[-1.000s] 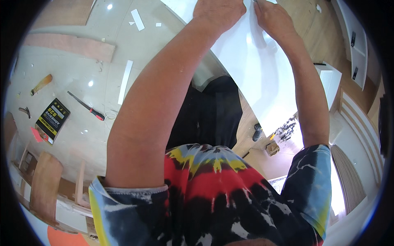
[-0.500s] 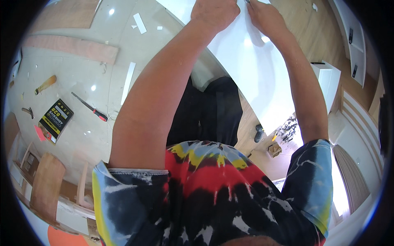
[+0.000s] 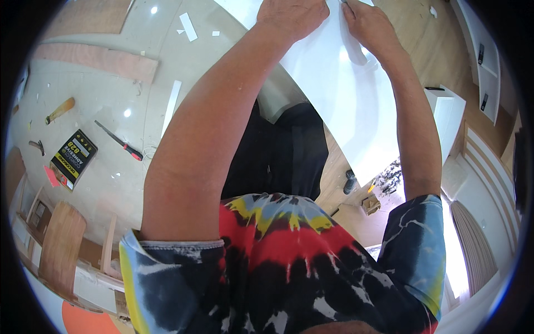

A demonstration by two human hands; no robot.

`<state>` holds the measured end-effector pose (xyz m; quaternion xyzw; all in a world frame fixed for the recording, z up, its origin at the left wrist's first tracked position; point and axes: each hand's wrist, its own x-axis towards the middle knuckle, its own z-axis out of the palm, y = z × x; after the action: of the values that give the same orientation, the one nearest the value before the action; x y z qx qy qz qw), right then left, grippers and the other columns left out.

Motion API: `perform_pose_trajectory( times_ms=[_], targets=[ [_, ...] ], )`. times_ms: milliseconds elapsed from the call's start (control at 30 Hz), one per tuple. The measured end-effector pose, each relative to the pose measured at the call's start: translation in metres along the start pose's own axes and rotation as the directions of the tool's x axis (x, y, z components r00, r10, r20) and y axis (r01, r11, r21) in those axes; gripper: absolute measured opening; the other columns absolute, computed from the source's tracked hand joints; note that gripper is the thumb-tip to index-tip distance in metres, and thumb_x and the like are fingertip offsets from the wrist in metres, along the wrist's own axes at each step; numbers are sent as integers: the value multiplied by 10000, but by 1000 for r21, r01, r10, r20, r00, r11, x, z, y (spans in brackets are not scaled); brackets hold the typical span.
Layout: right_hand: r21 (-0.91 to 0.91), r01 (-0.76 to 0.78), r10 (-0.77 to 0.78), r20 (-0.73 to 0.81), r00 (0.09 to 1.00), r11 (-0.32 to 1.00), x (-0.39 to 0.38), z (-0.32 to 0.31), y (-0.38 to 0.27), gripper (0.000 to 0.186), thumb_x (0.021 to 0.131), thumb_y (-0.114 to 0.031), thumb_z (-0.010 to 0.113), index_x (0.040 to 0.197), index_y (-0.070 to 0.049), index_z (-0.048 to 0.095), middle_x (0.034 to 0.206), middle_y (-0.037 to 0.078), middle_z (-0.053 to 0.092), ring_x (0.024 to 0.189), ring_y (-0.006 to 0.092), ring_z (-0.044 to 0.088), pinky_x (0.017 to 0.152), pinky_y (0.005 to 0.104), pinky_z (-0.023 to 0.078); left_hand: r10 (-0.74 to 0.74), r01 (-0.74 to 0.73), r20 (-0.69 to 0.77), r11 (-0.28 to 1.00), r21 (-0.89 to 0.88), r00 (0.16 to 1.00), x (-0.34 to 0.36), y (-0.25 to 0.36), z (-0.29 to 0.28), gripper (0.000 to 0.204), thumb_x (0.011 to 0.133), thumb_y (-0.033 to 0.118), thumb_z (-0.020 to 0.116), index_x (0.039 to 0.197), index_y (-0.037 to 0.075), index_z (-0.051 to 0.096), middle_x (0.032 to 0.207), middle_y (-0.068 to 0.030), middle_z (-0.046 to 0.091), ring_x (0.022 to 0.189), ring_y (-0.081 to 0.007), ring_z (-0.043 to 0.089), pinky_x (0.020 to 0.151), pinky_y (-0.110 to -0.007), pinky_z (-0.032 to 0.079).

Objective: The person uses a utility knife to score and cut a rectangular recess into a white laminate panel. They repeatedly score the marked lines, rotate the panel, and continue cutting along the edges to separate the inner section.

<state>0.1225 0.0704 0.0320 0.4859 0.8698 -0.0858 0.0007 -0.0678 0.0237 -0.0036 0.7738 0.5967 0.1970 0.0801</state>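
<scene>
Spanning twelve to three o'clock, the white panel (image 3: 361, 111) lies beneath the left hand (image 3: 293, 16) at twelve, whose finger hold I cannot tell; the right hand (image 3: 368, 23), at one, pinches a thin item (image 3: 342, 1).

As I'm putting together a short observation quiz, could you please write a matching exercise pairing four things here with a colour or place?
Things
1. White panel
2. Boxy container
3. Saw
4. Tie-dye shirt

Colours and places
A. Has a red and black handle
B. Worn by the person
C. Partly covered by the left hand and right hand
D. Mostly black and yellow

Right pairs: 1-C, 2-D, 3-A, 4-B
</scene>
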Motion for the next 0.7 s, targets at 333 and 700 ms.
perform_pose_trajectory(
  times_ms=[333,700],
  targets=[
    [-16,13,-13,8,1000,1000,1,-4,-4,238,966,-174,563,860,8,674,772,278,674,738,473,673,699,551,532,6,-6,-3,1000,8,1000,0,-1,-4,350,942,207,541,1206,53,711,1366,-126,625,1418,-343,454,1178,-719,239],
    [-53,-26,29,62,998,998,5,-5,-11,290,977,-166,510,874,21,705,824,292,693,797,467,697,758,544,553,13,-13,8,1000,17,1000,0,2,-5,341,930,198,548,1183,51,723,1336,-119,643,1393,-342,477,1159,-728,257]
  ],
)
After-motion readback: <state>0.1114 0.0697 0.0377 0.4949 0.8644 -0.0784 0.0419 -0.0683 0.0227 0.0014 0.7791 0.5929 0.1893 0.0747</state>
